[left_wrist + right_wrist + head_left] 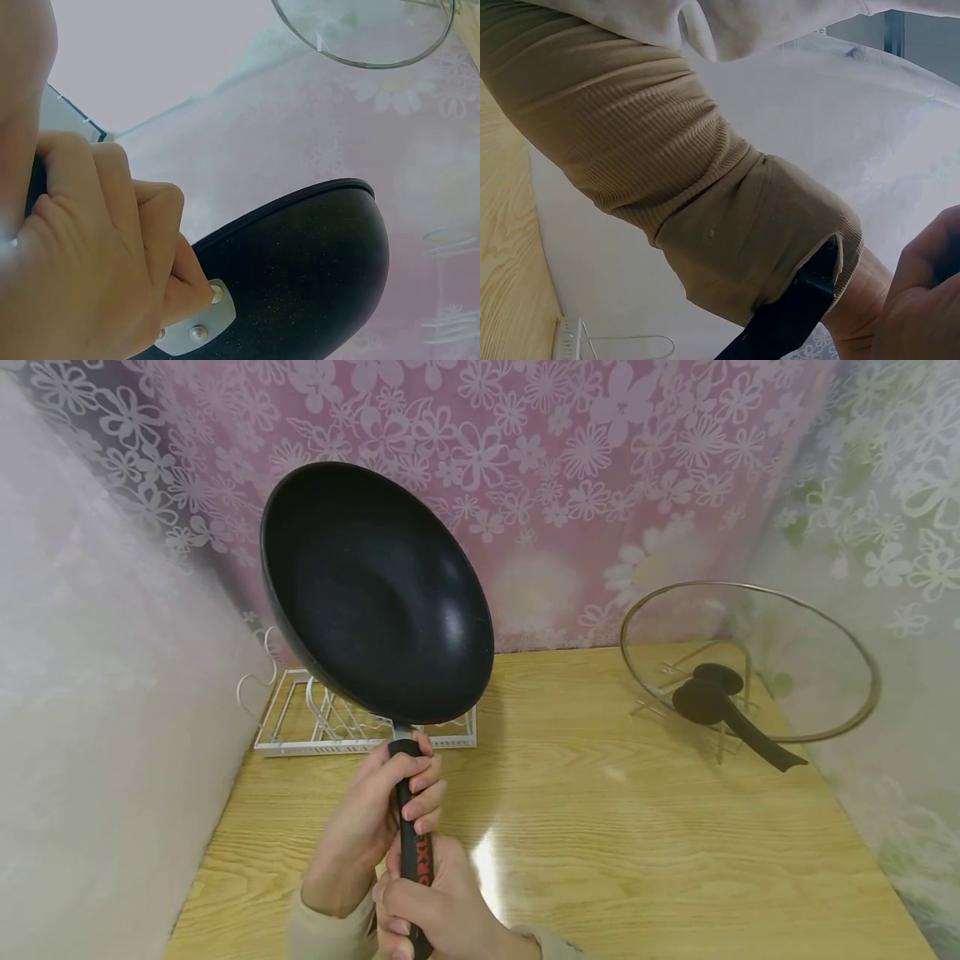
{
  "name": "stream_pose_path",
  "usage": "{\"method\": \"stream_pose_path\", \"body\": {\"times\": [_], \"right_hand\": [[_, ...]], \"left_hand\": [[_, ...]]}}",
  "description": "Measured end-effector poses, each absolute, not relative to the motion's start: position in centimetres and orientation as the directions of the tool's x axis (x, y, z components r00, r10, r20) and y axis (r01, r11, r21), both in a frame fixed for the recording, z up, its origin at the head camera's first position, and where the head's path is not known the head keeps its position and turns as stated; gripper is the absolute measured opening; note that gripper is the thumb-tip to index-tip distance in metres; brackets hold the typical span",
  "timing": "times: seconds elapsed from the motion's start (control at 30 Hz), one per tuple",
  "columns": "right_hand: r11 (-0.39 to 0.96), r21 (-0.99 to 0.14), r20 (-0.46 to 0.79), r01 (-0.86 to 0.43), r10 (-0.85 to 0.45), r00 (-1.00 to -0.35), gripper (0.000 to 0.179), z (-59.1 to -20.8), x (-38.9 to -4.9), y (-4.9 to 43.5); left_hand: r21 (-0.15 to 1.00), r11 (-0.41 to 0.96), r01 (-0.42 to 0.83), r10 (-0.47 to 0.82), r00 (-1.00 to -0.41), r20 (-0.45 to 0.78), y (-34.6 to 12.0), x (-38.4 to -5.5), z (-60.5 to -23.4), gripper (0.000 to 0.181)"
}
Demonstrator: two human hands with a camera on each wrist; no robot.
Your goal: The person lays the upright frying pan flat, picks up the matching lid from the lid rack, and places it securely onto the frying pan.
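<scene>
Nearest, at the bottom centre of the head view, the right hand (446, 906) wraps its fingers round the lower end of a black handle (418, 852) with red lettering; just above it, the left hand (367, 818) grips the same handle close to the pan, its thumb laid across the front; both wrists run into beige sleeves (330, 931).

The dark pan (375, 593) is held up, tilted, left of the frame's centre, its hollow side facing the head camera; behind and below it, a white wire rack (300, 747) stands on the wood-patterned tabletop (600, 843), partly hidden by the pan; at the right of the frame, a clear lid (795, 627) with a metal rim stands tilted, a black handled piece (705, 703) at its lower middle; farthest back hangs a pink floral curtain (555, 452).
</scene>
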State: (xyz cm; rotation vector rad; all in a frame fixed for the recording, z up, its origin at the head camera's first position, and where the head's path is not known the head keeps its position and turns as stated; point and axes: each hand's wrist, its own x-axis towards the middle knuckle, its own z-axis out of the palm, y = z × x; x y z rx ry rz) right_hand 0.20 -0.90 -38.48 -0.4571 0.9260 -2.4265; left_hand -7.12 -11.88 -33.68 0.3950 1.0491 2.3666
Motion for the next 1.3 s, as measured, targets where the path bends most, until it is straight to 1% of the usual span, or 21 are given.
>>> {"method": "stream_pose_path", "body": {"times": [0.13,0.27,0.4,0.63,0.83,1.07,1.3], "right_hand": [[-0.639,-0.703,0.133,0.313,-0.549,-0.825,0.015,-38.4,0.2,-0.7],[-0.634,-0.696,0.1,0.338,-0.551,-0.828,0.015,-38.0,0.3,-0.5],[-0.619,-0.698,0.056,0.361,-0.549,-0.834,0.014,-37.6,0.3,-0.4],[-0.645,-0.694,0.097,0.321,-0.525,-0.845,0.014,-37.5,0.3,-0.2],[-0.632,-0.71,0.08,0.31,-0.51,-0.857,0.015,-37.4,0.3,0.2],[-0.644,-0.685,0.067,0.341,-0.521,-0.851,0.016,-37.4,0.2,0.3],[-0.661,-0.655,0.072,0.366,-0.537,-0.841,0.016,-37.4,0.2,0.4]], "left_hand": [[0.73,-0.59,-0.344,0.558,-0.827,0.061,-11.6,-7.2,-33.8,0.014],[0.698,-0.618,-0.361,0.562,-0.824,0.072,-11.3,-7.3,-33.9,0.016],[0.681,-0.633,-0.367,0.58,-0.808,0.104,-11.2,-7.5,-34.2,0.019],[0.679,-0.642,-0.355,0.6,-0.784,0.158,-11.0,-7.9,-34.7,0.02],[0.686,-0.646,-0.334,0.609,-0.768,0.199,-10.8,-8.2,-35.2,0.021],[0.623,-0.684,-0.378,0.63,-0.738,0.244,-10.4,-8.5,-35.7,0.024],[0.559,-0.723,-0.406,0.626,-0.727,0.281,-10.1,-8.5,-36.0,0.029]]}}
